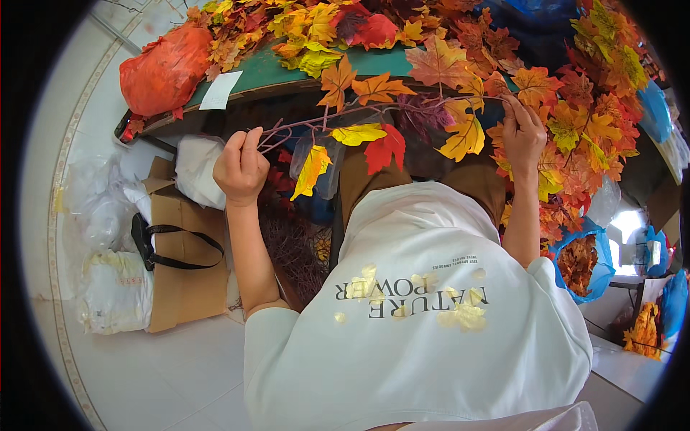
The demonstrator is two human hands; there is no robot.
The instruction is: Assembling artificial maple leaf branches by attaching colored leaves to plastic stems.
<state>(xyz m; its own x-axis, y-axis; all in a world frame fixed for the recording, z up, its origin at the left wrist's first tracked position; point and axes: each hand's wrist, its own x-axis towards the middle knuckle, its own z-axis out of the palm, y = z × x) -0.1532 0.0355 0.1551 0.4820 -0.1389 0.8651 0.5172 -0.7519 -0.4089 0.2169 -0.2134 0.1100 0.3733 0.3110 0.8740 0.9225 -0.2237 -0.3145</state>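
Stretched between both hands is an artificial leaf garland (352, 111), a thin purplish-brown stem with orange, yellow and red maple-like leaves along it. My left hand (242, 165) is closed in a pinch around the stem's left end, where several bare side twigs fork off. At the other end my right hand (524, 129) pinches the stem between thumb and fingers. A yellow leaf (359, 134) and a red leaf (385, 149) hang from the middle, above my lap. Past my right hand, the garland merges visually with heaped leaves.
A green table (374, 65) piled with colourful artificial leaves (309, 32) lies ahead. On its left are a red plastic bag (164, 70) and a white paper slip (221, 90). A cardboard box (187, 251) stands at left. A blue bag (600, 266) holds brown-orange leaves at right.
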